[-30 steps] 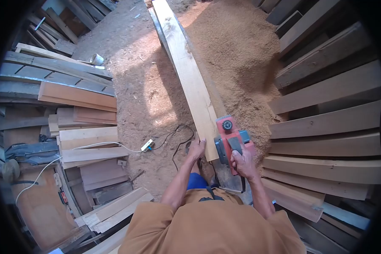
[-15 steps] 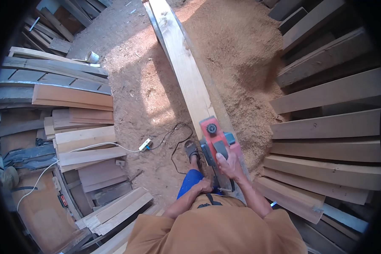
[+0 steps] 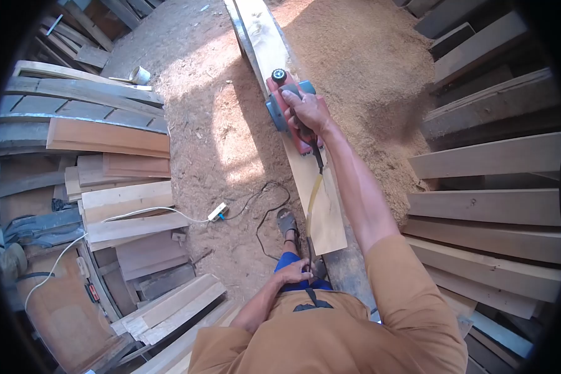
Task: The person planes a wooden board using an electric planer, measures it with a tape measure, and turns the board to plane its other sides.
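Observation:
A red electric planer point(image 3: 300, 141) rests on a long pale wooden board point(image 3: 321, 215). My right hand point(image 3: 308, 112) is wrapped round its handle, with the arm stretched forward. From the planer's rear, a power cord point(image 3: 318, 181), yellowish along one stretch, runs back toward my waist. There my left hand point(image 3: 295, 272) is closed on the cord, close to my blue shorts. The board lies lengthwise on a grey bench beam point(image 3: 348, 269), and its near end shows behind the planer.
Boards point(image 3: 480, 209) are stacked along the right, and more planks point(image 3: 128, 202) lie on the left. Sawdust point(image 3: 368, 81) is heaped right of the bench. A power strip point(image 3: 218, 212) with a white lead and dark cable lies on the floor near my sandalled foot point(image 3: 287, 224).
My right hand has pushed the planer forward along the board, away from my body. The board's near end has come into view. My left hand stays near my waist.

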